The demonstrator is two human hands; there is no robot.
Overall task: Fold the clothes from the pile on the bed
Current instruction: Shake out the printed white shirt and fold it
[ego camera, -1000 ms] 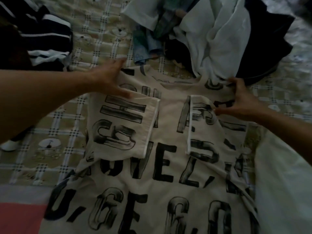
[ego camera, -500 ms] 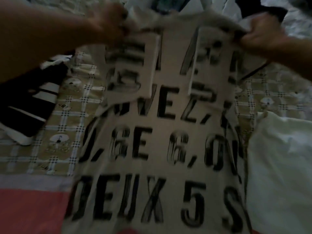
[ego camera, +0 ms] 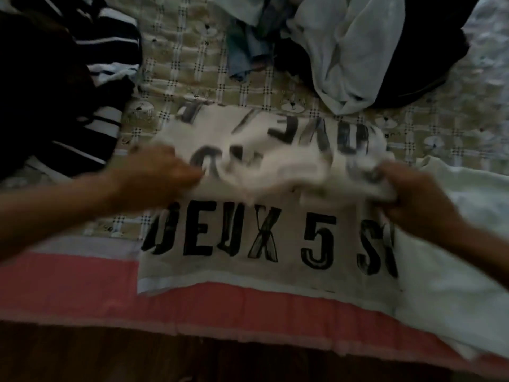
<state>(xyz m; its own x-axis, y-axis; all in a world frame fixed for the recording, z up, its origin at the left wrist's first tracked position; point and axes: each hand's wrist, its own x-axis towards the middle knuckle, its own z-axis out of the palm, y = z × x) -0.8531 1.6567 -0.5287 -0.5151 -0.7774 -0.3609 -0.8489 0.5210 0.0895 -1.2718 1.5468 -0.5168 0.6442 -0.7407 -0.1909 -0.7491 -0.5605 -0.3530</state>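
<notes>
Checked bed (ego camera: 192, 78) under lettered T-shirt (ego camera: 261, 244), clothes pile (ego camera: 349, 51), striped garment (ego camera: 91, 128), white cloth (ego camera: 454, 271).

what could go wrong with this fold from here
1. The folded-over top of the cream T-shirt with black lettering bunches between the left hand and right hand, so it may land creased or crooked.
2. Its hem lies near the pink edge of the bed; a further pull toward the person could drag it off.
3. The white garment lies right beside the right hand and might get caught in the fold.
</notes>
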